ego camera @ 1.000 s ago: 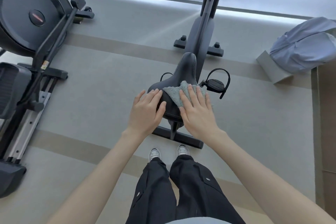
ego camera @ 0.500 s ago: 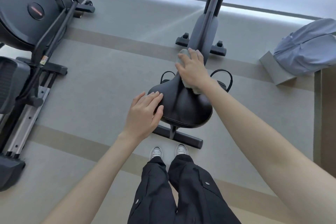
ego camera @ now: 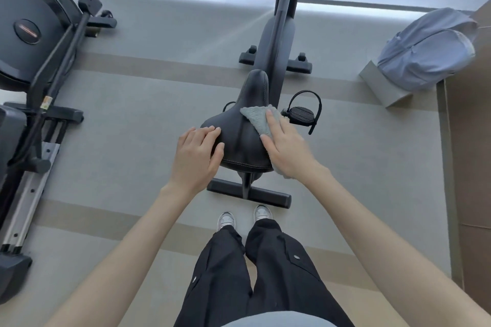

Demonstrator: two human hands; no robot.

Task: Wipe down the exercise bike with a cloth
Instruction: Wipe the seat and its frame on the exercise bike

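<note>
Now the black exercise bike [ego camera: 276, 42] stands just in front of the person, and its seat [ego camera: 240, 138] is getting wiped. Half a second ago the right hand [ego camera: 288, 150] was up at the seat's thin front; now it has pulled back, pressing flat on the gray cloth [ego camera: 259, 119] over the seat's wide right side. The left hand [ego camera: 198, 155] stays flat and open on the left edge, so the seat looks almost done, with the rest of the bike left.

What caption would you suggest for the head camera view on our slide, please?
Right hand presses a grey cloth on the bike saddle while the left hand steadies it.
</note>
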